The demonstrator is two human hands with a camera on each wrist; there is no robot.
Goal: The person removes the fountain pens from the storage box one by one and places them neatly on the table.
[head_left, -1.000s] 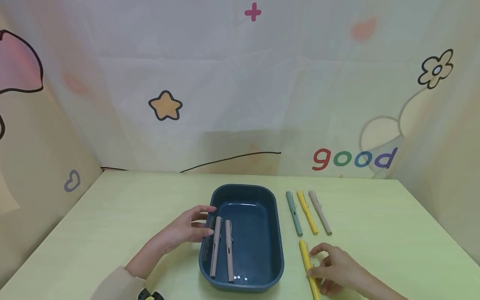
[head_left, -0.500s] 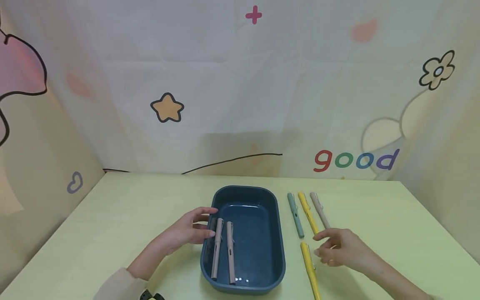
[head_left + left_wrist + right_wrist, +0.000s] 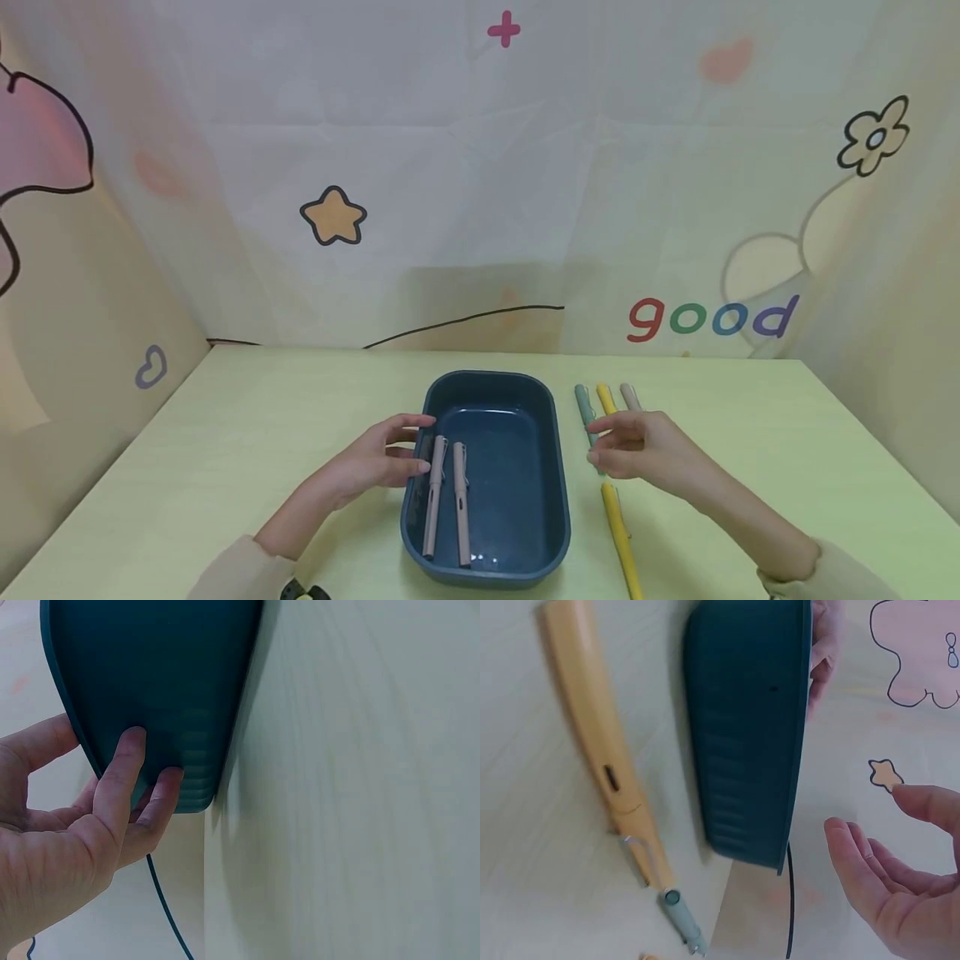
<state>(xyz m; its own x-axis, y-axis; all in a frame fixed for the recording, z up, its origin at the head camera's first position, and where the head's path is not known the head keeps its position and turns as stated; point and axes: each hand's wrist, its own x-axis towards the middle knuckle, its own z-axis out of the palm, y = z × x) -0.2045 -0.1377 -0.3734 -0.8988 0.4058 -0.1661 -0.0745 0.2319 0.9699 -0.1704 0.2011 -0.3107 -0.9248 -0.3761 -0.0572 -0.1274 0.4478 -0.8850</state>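
Observation:
My left hand grips the left wall of a dark blue plastic bin. In the left wrist view its fingers lie along the bin's outer side. Two taupe pens with clips lie inside, near the bin's left wall. Empty, with fingers loosely bent, my right hand hovers over a green pen, hiding part of it. A gap shows between thumb and fingers in the right wrist view. Partly behind this hand are a yellow pen and a taupe pen. Closer to me lies another yellow pen.
A pale green tabletop carries everything. Behind it hangs a printed cloth backdrop with a star, a flower and the word "good". A thin dark line runs below the bin in the left wrist view.
My right hand has let go of the near yellow pen, which stays on the table. It has moved away from me and to the left, over the green pen. My left hand has stayed put.

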